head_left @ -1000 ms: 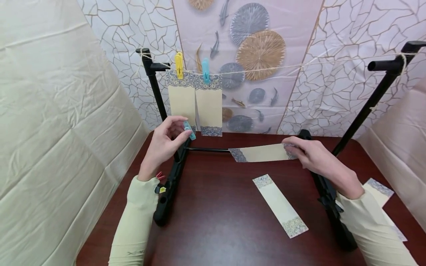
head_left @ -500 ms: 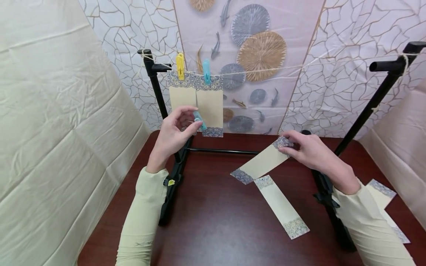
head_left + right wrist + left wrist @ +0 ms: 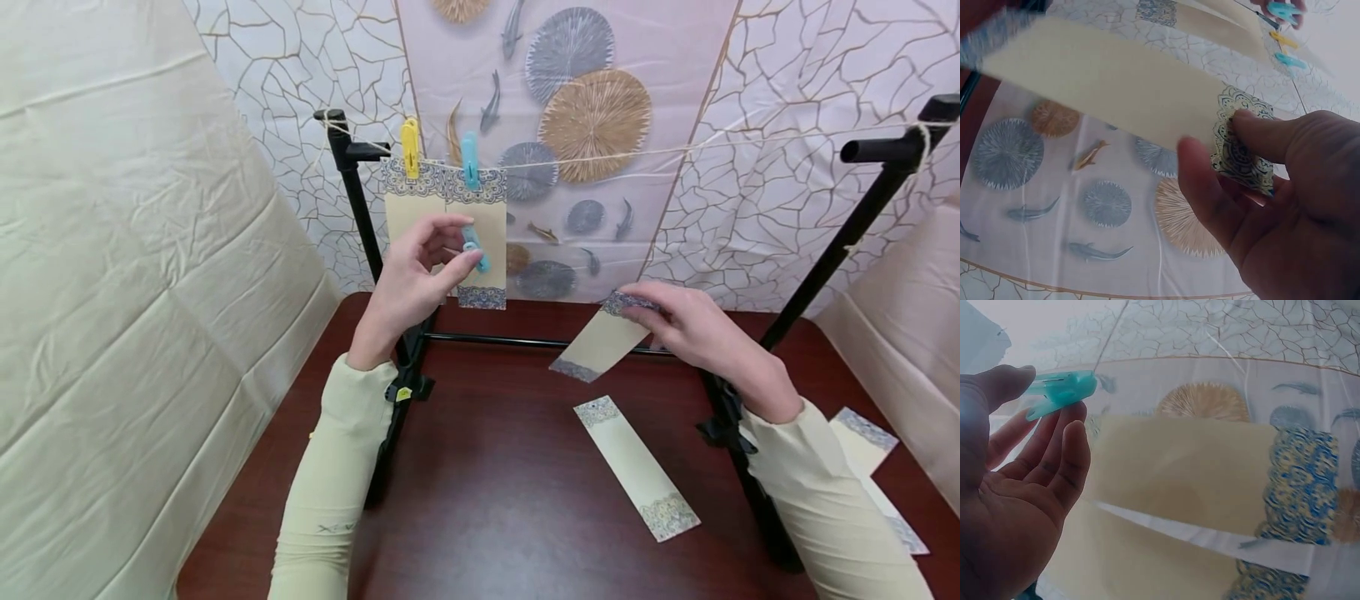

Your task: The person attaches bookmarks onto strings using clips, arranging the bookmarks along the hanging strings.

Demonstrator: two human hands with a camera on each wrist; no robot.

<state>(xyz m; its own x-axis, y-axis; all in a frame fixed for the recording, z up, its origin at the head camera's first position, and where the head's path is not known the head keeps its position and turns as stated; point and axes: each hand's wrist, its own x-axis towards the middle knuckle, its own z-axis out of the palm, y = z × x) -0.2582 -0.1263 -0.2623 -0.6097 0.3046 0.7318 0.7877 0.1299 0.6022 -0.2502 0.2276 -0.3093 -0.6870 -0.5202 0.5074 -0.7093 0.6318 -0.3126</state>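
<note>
Patterned fabric (image 3: 573, 33) is backing the counter (image 3: 495, 492). Left grip (image 3: 411, 279) is pinching a blue clothespin (image 3: 477, 254); right grip (image 3: 697, 329), rightward and lower, is pinching a paper strip (image 3: 600, 340) by its upper end, long axis slanting down leftward.

Head view: L hand (image 3: 423, 271), approx 10 o'clock, hides lower pt of the far-L hanging cream-and-blue paper strip (image 3: 414, 210) & bits of the pale-blue plastic clothespin (image 3: 472, 237). R hand (image 3: 690, 325), 3 o'clock, covers pt of the patterned end of its cream paper strip (image 3: 603, 339). Pale-yellow fabric R sleeve (image 3: 813, 479), 4 o'clock, blocks pts of two cream cards (image 3: 861, 446); btm edge cuts it off. Dark mark (image 3: 336, 528) on pale-yellow L sleeve (image 3: 322, 475), 7 o'clock: too sm. to read. R wrist view: held strip's far end blurred, cut off at 10 o'clock.
</note>
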